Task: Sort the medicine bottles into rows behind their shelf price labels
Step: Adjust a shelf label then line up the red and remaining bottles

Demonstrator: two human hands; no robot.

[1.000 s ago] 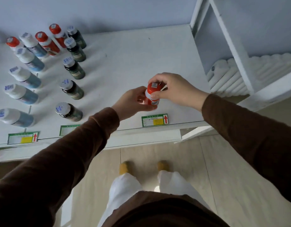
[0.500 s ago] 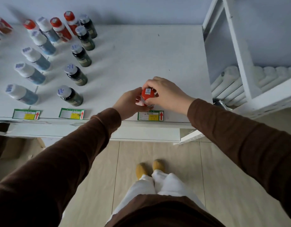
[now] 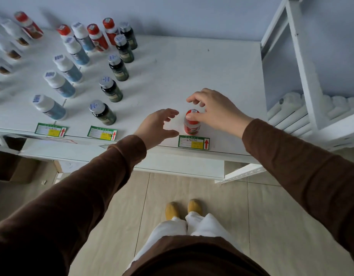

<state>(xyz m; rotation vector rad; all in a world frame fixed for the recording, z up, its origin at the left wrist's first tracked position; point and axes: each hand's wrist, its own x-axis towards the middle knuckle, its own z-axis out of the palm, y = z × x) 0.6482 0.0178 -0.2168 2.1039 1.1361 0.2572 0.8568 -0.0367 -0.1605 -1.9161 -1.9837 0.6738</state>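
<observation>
A red-capped bottle [image 3: 192,127] stands upright on the white shelf [image 3: 192,72], just behind the rightmost green price label [image 3: 193,142]. My right hand [image 3: 216,110] hovers over it, thumb against the cap, the other fingers loosely curved and lifted off it. My left hand [image 3: 156,126] is open to the left of the bottle, apart from it. Further red-capped bottles [image 3: 97,36] stand at the back left. A row of dark green bottles [image 3: 111,89] runs behind the middle label [image 3: 102,133], and a row of white-capped blue bottles [image 3: 59,84] behind the left label [image 3: 50,129].
More white-capped bottles [image 3: 10,48] stand blurred at the far left edge. A white rack [image 3: 303,62] with white rolls [image 3: 291,108] adjoins the shelf on the right. Bare shelf stretches behind the placed bottle. A cardboard box [image 3: 22,170] sits on the floor below left.
Both hands carried the red-capped bottle down to the shelf behind the right label. The left hand has let go and drawn left; the right hand's fingers have lifted off the cap.
</observation>
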